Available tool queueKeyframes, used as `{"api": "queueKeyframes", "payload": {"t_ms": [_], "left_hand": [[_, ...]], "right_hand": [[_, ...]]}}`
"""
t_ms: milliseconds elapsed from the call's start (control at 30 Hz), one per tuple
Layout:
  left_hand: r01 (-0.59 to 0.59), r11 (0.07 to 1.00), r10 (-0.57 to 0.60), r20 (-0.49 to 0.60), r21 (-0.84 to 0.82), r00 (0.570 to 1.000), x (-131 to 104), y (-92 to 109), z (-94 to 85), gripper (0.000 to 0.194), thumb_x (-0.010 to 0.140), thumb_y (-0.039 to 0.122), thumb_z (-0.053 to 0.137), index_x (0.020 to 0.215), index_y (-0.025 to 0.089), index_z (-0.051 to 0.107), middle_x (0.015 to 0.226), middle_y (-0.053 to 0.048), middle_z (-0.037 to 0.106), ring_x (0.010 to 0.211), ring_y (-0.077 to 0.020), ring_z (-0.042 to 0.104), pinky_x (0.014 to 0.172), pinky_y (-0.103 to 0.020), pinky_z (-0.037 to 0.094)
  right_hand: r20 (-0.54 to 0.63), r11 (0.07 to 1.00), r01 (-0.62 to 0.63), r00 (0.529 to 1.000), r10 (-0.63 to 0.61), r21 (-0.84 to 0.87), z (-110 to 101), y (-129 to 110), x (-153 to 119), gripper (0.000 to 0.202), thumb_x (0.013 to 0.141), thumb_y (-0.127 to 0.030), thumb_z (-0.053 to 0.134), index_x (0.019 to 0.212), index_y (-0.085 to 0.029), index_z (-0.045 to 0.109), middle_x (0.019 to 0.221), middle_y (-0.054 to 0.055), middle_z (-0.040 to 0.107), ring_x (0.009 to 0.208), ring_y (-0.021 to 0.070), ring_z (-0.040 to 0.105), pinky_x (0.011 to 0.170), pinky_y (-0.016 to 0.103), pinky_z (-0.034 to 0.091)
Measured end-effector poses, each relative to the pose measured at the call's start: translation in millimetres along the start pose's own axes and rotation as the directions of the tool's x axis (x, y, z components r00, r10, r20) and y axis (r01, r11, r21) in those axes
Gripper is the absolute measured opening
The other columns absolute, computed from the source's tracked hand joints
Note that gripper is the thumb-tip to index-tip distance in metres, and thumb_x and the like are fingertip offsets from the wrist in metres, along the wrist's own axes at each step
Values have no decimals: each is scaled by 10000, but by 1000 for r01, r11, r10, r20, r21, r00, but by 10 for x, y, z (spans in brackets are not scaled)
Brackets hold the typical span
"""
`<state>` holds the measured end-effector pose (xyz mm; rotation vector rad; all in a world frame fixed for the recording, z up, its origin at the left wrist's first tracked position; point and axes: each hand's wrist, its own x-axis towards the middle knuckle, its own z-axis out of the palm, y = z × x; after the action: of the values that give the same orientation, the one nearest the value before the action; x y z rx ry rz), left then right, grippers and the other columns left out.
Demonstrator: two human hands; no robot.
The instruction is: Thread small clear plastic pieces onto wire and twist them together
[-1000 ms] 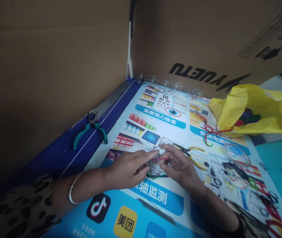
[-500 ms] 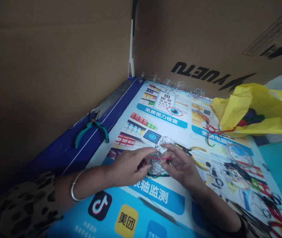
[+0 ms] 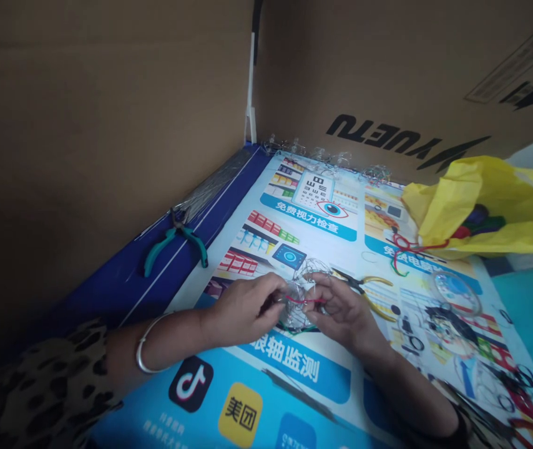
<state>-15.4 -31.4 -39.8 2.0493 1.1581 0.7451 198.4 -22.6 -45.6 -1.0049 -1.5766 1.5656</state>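
A rounded frame of thin silvery wire [image 3: 298, 317] stands on the printed sheet between my hands, with a red cord [image 3: 300, 301] stretched across its front. My left hand [image 3: 250, 310] pinches the cord's left end between thumb and index finger. My right hand [image 3: 344, 312] grips the cord's other end at the frame's right side, its fingers also against the wire. Green cord [image 3: 292, 329] runs round the low edge of the frame. Behind my right hand lie yellow-handled pliers [image 3: 375, 293], partly covered by it.
Teal-handled pliers [image 3: 175, 243] rest at the left beside a bundle of straight wires [image 3: 213, 184]. Several small wire pieces [image 3: 320, 154] line the back edge. A yellow bag [image 3: 463, 193] holding coloured yarn and a clear tape roll [image 3: 456, 293] are at right. Cardboard walls [image 3: 107, 112] stand behind.
My left fingertips have drawn slightly left, away from the wire frame's middle. My right hand stays nearly still, and the whole view has shifted a little.
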Motion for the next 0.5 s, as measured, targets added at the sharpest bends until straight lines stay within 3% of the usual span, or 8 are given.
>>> {"api": "queueKeyframes", "payload": {"t_ms": [300,500], "left_hand": [[-50,999,52,-106,17,993,105,-85,32,63,815,136,466,796,180,508,767,-2,571,725,-127,535,647,-235,415],[-156,986,166,-207,62,964,189,-95,29,108,796,84,483,796,168,551,794,-19,573,801,-135,542,713,-252,439]], "right_hand": [[11,999,-38,999,38,-10,42,-76,18,400,747,-203,652,1113,-221,493,687,-17,552,612,120,505,580,265,426],[-100,1000,-3,995,6,31,98,-36,33,387,729,-195,658,1085,-224,510,696,-29,545,609,102,497,559,239,410]]}}
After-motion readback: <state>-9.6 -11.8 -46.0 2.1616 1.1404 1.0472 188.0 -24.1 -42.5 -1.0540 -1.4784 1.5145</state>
